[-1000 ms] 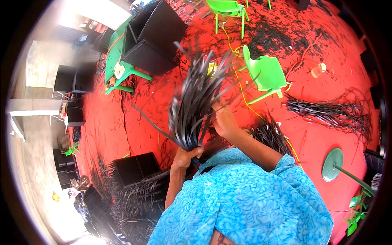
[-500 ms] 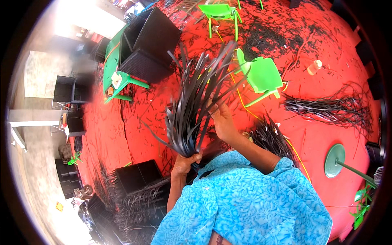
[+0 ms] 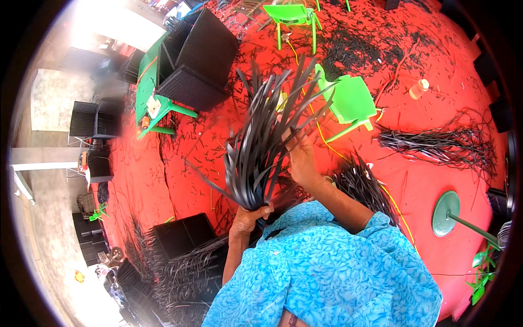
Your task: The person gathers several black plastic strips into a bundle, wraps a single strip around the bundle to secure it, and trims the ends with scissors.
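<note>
My left hand (image 3: 250, 219) is closed round the gathered base of a bundle of flat black strips (image 3: 253, 152). The strips fan upward and away from me, their loose ends spread and bending at the top. At the bundle's right side is my right hand (image 3: 298, 157), its fingers bent in among the strips and partly hidden by them. A small yellow thing (image 3: 281, 102) shows between the strips; its kind is unclear.
Black woven furniture (image 3: 199, 60) stands beside a green table (image 3: 147, 82) at the far left. Ahead are green chairs (image 3: 351, 98) and a yellow cord. More black strips (image 3: 441, 144) lie on the red floor at right, near a bottle (image 3: 419, 89) and a round-based green stand (image 3: 447, 213).
The strips' tops have swung slightly right and lower, bunching nearer my right hand. My left hand keeps its grip, having shifted only a little.
</note>
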`<action>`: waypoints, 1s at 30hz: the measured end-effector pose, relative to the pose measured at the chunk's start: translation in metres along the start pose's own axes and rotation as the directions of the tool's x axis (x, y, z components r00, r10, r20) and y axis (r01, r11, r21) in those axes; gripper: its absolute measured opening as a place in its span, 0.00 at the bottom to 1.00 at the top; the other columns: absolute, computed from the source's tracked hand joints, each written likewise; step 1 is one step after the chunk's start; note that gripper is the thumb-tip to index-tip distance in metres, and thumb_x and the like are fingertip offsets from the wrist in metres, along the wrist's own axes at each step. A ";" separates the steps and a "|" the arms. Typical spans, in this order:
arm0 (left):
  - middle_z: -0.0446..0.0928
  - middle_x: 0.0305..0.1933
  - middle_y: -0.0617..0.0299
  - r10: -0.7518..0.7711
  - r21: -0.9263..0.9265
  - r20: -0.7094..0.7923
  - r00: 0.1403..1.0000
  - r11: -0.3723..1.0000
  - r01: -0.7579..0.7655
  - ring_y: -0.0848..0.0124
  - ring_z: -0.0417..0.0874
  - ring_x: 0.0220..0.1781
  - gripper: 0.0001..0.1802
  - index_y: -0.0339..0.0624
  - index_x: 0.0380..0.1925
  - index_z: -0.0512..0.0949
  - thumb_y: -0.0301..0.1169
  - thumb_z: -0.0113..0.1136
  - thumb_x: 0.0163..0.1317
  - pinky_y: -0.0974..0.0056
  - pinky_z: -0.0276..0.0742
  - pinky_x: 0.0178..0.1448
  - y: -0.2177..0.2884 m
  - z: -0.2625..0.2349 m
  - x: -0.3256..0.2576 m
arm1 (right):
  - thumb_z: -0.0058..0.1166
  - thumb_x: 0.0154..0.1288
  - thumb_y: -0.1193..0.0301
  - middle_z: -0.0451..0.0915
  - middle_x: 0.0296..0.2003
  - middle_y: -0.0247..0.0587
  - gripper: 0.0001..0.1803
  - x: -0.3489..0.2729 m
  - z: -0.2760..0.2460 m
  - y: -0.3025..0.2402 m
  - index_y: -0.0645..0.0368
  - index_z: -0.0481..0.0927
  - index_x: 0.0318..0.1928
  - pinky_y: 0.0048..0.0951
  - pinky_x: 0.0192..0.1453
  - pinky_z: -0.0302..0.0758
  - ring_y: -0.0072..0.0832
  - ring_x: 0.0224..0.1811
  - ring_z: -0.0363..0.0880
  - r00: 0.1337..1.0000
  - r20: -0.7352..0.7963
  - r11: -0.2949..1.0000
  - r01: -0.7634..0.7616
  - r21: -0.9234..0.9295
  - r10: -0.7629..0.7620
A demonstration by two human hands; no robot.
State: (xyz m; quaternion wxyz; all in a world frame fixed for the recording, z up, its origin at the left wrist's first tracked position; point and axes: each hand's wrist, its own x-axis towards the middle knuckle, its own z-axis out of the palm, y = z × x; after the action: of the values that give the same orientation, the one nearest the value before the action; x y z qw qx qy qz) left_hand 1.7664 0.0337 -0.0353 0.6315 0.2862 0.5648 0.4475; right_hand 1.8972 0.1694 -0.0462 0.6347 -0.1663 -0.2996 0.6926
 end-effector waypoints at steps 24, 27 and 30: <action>0.73 0.33 0.65 0.058 0.104 0.078 0.995 0.992 -0.066 0.75 0.71 0.36 0.17 0.40 0.37 0.73 0.29 0.64 0.46 0.69 0.67 0.41 0.009 0.007 0.004 | 0.42 0.63 0.65 0.76 0.32 0.28 0.10 0.031 -0.015 0.000 0.55 0.72 0.42 0.21 0.35 0.71 0.19 0.32 0.73 0.877 -0.277 0.919 -0.360 0.161 0.392; 0.74 0.33 0.63 0.149 0.098 0.128 0.980 0.982 -0.162 0.71 0.73 0.39 0.16 0.39 0.36 0.74 0.33 0.62 0.47 0.65 0.67 0.46 0.022 0.014 0.006 | 0.41 0.63 0.64 0.76 0.34 0.30 0.11 0.040 -0.015 0.001 0.52 0.71 0.43 0.24 0.36 0.73 0.21 0.35 0.75 0.869 -0.139 0.869 -0.437 0.233 0.475; 0.76 0.27 0.56 0.207 -0.030 0.182 0.961 0.978 -0.205 0.65 0.77 0.35 0.12 0.35 0.28 0.74 0.33 0.59 0.49 0.59 0.69 0.47 0.023 0.013 0.017 | 0.38 0.64 0.60 0.76 0.36 0.32 0.12 0.049 -0.020 0.012 0.50 0.70 0.43 0.36 0.38 0.76 0.24 0.37 0.76 0.917 -0.018 0.907 -0.390 0.158 0.398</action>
State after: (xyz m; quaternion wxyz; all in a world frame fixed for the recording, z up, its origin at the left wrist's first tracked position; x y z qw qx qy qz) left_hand 1.7726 0.0607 -0.0204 0.6328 0.3800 0.4687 0.4853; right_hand 1.8932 0.2212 -0.0612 0.4999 -0.1920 -0.1906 0.8227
